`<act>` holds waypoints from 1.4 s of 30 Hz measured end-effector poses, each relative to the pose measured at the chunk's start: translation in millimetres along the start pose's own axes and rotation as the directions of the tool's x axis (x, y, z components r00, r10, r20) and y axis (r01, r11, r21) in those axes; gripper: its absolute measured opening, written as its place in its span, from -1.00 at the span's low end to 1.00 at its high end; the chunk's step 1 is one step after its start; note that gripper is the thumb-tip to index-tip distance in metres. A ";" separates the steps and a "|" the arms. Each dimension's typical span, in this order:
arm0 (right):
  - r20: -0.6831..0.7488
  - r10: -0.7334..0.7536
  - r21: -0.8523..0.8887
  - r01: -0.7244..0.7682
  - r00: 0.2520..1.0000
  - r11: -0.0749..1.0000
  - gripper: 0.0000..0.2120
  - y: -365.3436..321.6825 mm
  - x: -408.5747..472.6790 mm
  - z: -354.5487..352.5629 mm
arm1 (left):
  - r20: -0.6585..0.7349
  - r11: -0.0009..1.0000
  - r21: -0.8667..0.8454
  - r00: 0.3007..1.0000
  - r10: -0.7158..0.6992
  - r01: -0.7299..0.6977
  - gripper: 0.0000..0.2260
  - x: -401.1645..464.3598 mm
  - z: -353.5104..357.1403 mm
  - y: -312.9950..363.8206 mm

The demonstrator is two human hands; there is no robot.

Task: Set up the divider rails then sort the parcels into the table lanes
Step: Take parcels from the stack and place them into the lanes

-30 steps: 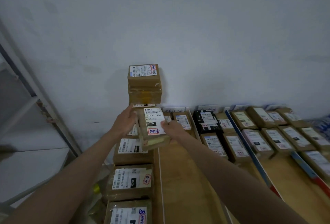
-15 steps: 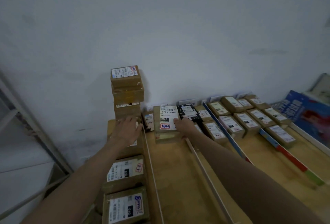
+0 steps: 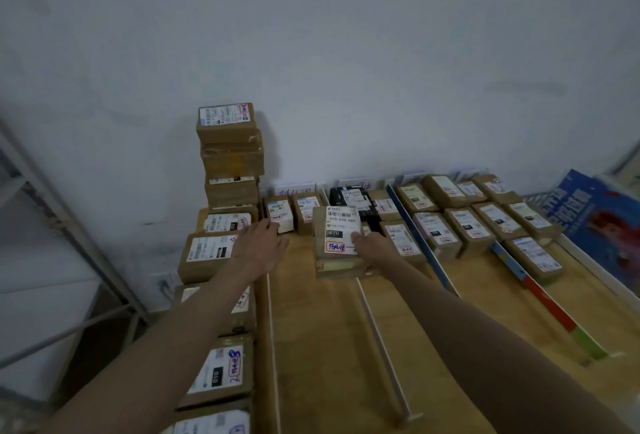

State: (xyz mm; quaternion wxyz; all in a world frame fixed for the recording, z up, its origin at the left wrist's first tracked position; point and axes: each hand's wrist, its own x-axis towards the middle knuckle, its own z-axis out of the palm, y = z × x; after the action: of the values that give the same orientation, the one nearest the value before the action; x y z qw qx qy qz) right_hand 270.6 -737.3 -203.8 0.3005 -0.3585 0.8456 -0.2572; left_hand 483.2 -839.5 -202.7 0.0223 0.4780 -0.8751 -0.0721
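A: What crowds the surface (image 3: 329, 347)?
B: A tall stack of parcels (image 3: 230, 156) stands left of centre against the wall; brown boxes fill the lanes at upper right, split by a blue rail (image 3: 420, 239). A white rail (image 3: 379, 340) runs toward the bottom.
A: And the hands?
B: The right hand (image 3: 372, 246) holds the labelled parcel (image 3: 337, 239) mid-frame, resting on the surface at the white rail's far end. The left hand (image 3: 261, 246) hovers released, fingers spread, just left.

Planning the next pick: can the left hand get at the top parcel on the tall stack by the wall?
Probably yes: the left hand is open and holds nothing, the tall stack stands just behind it, and nothing covers its top parcel.
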 end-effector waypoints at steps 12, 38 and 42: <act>0.181 -0.023 -0.058 0.034 0.983 0.998 -0.54 60.9 80.9 12.7 | 0.047 0.986 0.012 0.985 -0.167 0.167 -0.56 8.9 60.1 46.8; 0.227 -0.036 -0.343 0.114 0.973 0.933 -0.65 50.4 239.6 131.2 | 0.038 0.985 -0.086 0.989 -0.144 0.146 -0.58 95.6 154.9 -9.8; 0.247 -0.026 -0.405 0.127 0.969 0.906 -0.71 50.3 245.1 142.7 | 0.029 0.989 -0.080 0.992 -0.119 0.121 -0.57 92.3 158.4 -11.3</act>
State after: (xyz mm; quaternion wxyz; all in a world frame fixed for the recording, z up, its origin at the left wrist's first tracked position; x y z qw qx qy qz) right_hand 208.9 -924.4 -413.9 0.3048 -0.4754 0.8244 -0.0378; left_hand 425.4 -906.4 -363.7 0.0271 0.5277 -0.8412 -0.1148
